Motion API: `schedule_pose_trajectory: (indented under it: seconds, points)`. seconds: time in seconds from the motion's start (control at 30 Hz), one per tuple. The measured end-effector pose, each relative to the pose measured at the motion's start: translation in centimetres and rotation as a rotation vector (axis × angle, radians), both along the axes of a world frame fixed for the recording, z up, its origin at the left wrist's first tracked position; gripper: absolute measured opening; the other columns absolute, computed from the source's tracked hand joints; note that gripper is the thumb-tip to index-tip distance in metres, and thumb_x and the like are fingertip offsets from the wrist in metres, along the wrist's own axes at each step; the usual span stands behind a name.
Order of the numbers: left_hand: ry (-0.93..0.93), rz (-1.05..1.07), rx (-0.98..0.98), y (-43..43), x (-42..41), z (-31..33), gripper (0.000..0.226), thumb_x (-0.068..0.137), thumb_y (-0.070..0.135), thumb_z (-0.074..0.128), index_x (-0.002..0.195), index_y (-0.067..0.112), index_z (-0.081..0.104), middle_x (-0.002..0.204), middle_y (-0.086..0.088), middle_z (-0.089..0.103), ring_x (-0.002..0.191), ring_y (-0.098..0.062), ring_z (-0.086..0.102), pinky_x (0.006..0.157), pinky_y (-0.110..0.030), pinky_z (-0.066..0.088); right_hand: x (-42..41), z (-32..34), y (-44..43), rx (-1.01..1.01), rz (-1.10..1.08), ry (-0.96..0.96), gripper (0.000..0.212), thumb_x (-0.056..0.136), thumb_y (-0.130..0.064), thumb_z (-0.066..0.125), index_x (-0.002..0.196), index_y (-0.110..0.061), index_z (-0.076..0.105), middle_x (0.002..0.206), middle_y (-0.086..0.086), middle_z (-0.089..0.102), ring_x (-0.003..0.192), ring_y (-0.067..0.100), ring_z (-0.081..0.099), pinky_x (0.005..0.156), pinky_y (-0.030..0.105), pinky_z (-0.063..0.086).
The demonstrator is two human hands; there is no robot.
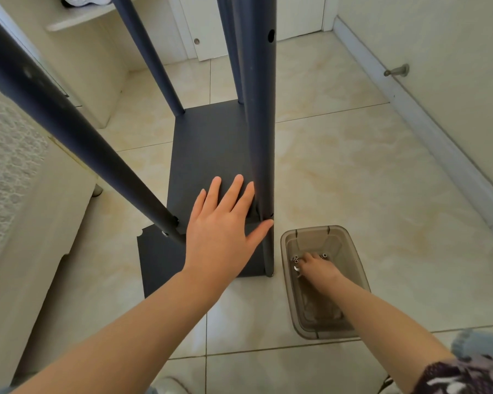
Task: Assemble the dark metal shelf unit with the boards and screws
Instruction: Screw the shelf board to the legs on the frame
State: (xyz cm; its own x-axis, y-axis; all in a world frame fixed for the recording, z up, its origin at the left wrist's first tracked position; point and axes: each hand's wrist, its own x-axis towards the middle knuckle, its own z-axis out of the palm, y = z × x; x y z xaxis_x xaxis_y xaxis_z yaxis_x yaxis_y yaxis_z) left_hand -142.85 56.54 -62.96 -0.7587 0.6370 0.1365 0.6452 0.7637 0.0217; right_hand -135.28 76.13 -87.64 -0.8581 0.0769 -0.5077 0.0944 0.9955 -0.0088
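Dark metal, pressed flat under the left hand [219, 226] at the centre of the frame: fingers straight and spread on the board [208, 149], thumb touching the foot of the upright post [261, 123] just to its right. Probably thin, stiff sheet with a smooth coating, a bit slippery. Likely light enough for one palm to steady, yet tall and prone to rocking. Best taken by a post low down or by a board edge, not the flat middle.

At lower right, right hand [318, 267] down inside a smoky plastic bin [313, 229], fingertips among small silvery screws [296, 258]; pinching one or only touching, cannot tell. Further out, a slanting post [77, 132] at left, a second board [160, 260] lying beneath, pale floor tiles [367, 180] all round.
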Motion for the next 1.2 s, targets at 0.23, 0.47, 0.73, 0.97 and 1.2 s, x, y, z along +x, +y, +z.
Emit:
schedule_pose_trajectory:
  seconds: [0.23, 0.47, 0.73, 0.97, 1.2]
  points:
    - [-0.022, 0.004, 0.001, 0.0, 0.0, 0.2, 0.08, 0.088, 0.073, 0.02, 0.148, 0.029, 0.049, 0.161, 0.005, 0.035, 0.152, -0.028, 0.023, 0.123, -0.043, 0.014, 1.0, 0.4, 0.1, -0.01, -0.058, -0.014, 0.043, 0.094, 0.002, 0.051, 0.136, -0.006, 0.046, 0.139, 0.014, 0.045, 0.124, 0.032, 0.05, 0.094, 0.043, 0.05]
    - [-0.032, -0.006, -0.02, -0.1, 0.1, 0.4, 0.076, 0.092, 0.072, 0.022, 0.152, 0.03, 0.042, 0.162, 0.005, 0.031, 0.153, -0.028, 0.021, 0.125, -0.045, 0.015, 0.3, 1.8, 0.1, -0.137, -0.119, 0.061, 0.03, 0.096, -0.005, 0.05, 0.124, -0.011, 0.058, 0.121, 0.01, 0.064, 0.105, 0.025, 0.064, 0.088, 0.032, 0.052]
    - [-0.017, -0.042, -0.142, 0.2, -0.6, 1.0, 0.072, 0.097, 0.07, 0.031, 0.157, 0.029, 0.029, 0.166, 0.002, 0.025, 0.153, -0.033, 0.018, 0.124, -0.048, 0.019, 0.1, 8.5, -0.1, -0.15, -0.091, 0.18, 0.032, 0.09, -0.008, 0.055, 0.121, -0.012, 0.05, 0.117, 0.008, 0.058, 0.104, 0.025, 0.058, 0.083, 0.03, 0.049]
    - [-0.001, -0.085, -0.262, 0.2, -0.7, 1.0, 0.08, 0.098, 0.067, 0.028, 0.16, 0.019, 0.012, 0.168, -0.007, 0.011, 0.153, -0.039, 0.011, 0.122, -0.052, 0.017, 0.3, 20.8, -0.9, -0.26, -0.038, 0.321, 0.009, 0.085, -0.012, 0.052, 0.085, -0.015, 0.044, 0.082, 0.002, 0.05, 0.079, 0.022, 0.051, 0.064, 0.031, 0.041]
    - [-0.082, -0.128, -0.329, -0.4, -0.9, 1.5, 0.085, 0.1, 0.063, 0.036, 0.16, 0.017, -0.002, 0.169, -0.008, -0.003, 0.154, -0.038, -0.002, 0.123, -0.051, 0.008, 3.9, 28.7, -3.1, -0.635, -0.39, 0.454, 0.017, 0.075, -0.015, 0.07, 0.072, -0.03, 0.061, 0.073, -0.009, 0.066, 0.064, 0.0, 0.062, 0.059, 0.01, 0.048]
